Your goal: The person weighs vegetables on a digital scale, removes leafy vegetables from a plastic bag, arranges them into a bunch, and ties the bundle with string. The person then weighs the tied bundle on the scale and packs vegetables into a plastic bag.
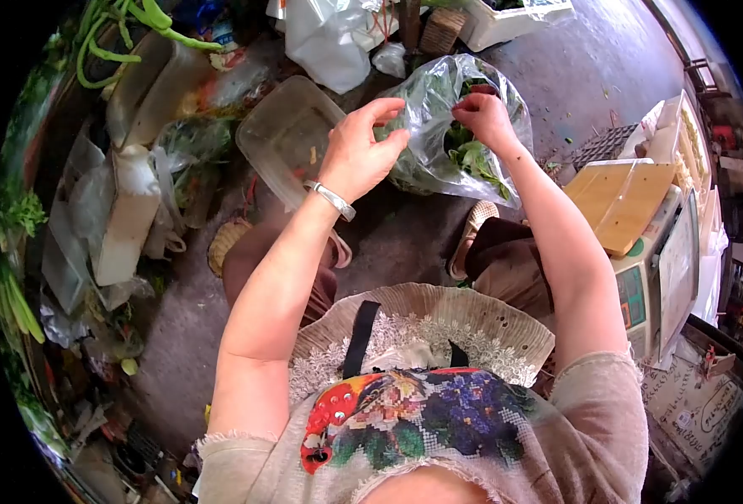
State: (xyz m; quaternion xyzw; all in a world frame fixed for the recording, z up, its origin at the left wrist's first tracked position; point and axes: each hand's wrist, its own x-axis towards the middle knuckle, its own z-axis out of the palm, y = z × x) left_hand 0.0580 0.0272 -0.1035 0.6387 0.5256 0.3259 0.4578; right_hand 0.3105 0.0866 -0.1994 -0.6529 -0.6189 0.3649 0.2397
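Observation:
A clear plastic bag [422,101] full of green leaves [472,158] stands on the floor in front of me, its mouth spread wide. My left hand [361,149], with a silver bracelet at the wrist, is at the bag's left side. Its thumb and fingers are apart and nothing shows between them. Over the bag's opening, my right hand [485,119] has its fingers pinched together; whatever they hold is too small or hidden to make out. A translucent plastic tub [258,126] sits just left of my left hand, with small scraps in it.
Crumpled plastic bags and a long white foam piece [128,214] lie to the left, below long green beans [107,50]. A white foam box [514,23] stands at the back. On the right is a scale [645,273] with a brown board [619,197] beside it.

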